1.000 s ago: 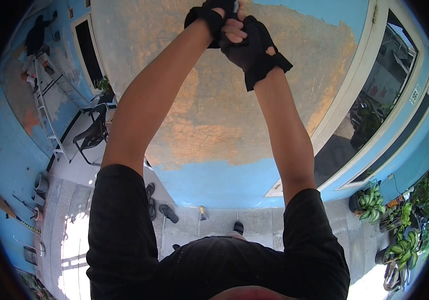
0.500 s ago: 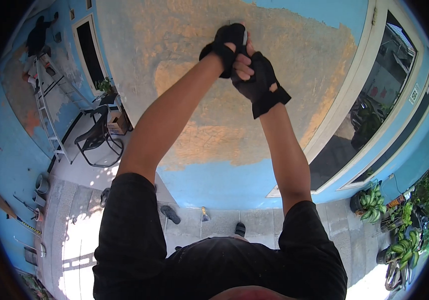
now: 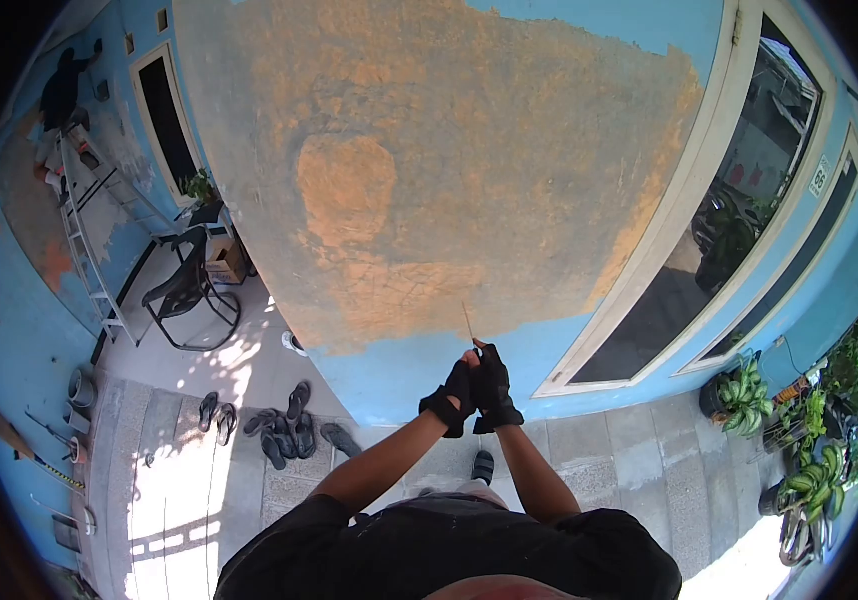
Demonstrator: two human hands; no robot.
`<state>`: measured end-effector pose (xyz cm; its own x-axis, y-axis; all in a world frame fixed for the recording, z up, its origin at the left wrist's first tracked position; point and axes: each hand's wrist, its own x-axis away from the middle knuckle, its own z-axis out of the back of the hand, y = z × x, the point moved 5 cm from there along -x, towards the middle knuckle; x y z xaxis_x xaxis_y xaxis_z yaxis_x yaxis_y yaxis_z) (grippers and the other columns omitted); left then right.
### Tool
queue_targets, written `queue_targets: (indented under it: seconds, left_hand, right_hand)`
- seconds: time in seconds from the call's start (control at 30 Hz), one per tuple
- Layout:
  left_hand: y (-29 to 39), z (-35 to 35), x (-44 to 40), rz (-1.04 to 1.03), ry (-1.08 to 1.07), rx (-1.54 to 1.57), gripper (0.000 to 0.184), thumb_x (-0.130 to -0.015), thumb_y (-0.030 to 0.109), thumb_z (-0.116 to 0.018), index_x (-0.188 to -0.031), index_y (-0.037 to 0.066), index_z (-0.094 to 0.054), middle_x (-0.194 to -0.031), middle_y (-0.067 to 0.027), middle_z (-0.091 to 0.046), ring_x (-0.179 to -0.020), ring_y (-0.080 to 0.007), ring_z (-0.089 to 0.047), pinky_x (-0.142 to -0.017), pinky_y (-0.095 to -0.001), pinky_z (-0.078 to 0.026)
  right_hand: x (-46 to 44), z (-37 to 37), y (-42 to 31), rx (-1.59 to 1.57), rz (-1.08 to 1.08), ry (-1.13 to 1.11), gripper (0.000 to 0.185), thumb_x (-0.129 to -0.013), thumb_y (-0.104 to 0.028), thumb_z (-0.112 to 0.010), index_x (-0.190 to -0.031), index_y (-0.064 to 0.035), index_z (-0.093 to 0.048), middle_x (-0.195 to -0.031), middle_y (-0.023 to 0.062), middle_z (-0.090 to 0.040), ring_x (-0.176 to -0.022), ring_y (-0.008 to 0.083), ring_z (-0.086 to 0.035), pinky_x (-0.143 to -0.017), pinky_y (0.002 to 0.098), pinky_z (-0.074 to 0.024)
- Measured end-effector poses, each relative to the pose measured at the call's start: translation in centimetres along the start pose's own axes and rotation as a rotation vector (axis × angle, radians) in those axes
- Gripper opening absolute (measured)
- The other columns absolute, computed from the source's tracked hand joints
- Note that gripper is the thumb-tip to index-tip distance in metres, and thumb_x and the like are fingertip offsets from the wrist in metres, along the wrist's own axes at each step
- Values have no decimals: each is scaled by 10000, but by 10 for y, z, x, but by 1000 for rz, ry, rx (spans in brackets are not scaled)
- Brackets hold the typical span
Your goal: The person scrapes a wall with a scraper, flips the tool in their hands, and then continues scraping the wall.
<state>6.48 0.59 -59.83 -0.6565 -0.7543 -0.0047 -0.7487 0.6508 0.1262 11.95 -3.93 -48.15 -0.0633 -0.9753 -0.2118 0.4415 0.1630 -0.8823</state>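
Note:
My left hand (image 3: pixel 456 387) and my right hand (image 3: pixel 493 382), both in black fingerless gloves, are closed together in front of my chest, low against the wall. A thin, narrow tool (image 3: pixel 467 318), seen edge-on, sticks up from between them; its handle is hidden by the fingers. Its tip lies over the lower edge of the scraped wall patch (image 3: pixel 509 170), where bare grey and orange plaster shows. Below that edge the blue paint (image 3: pixel 419 375) is intact. Whether the tip touches the wall, I cannot tell.
At the far left a person (image 3: pixel 64 85) stands on a stepladder (image 3: pixel 84 240) by another wall. A black chair (image 3: pixel 192 300) and a cardboard box (image 3: pixel 226 262) stand below. Several sandals (image 3: pixel 289 435) lie on the paving. A window (image 3: pixel 699 240) and potted plants (image 3: pixel 744 400) are on the right.
Both hands have come down from high on the wall to its lower part, still together, with my arms now bent closer to my body. My view has shifted slightly; more sandals show.

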Motion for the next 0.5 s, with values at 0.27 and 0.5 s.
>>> queue_targets:
  seconds: [0.27,0.5]
  left_hand:
    - [-50,-4,42,-129,-42,-68,392,-1021,420,-340,-1151,120,-556,-1136,-83,-616,-1064,-253,-592,-932,-394,-484]
    - [-70,51,40,-280,482,-350,336,-976,387,-461,-1144,114,-564,-1118,-99,-618,-1026,-258,-598,-878,-403,-493]
  right_hand:
    - [47,14,20,-20,-151,21,379,-895,-168,-632,-1256,-105,-536,-834,97,-689,-722,178,-659,-617,346,-517]
    - [30,1,95,-144,-384,-12,348,-917,-213,-596,-1244,-114,-527,-863,142,-672,-753,249,-646,-629,362,-508]
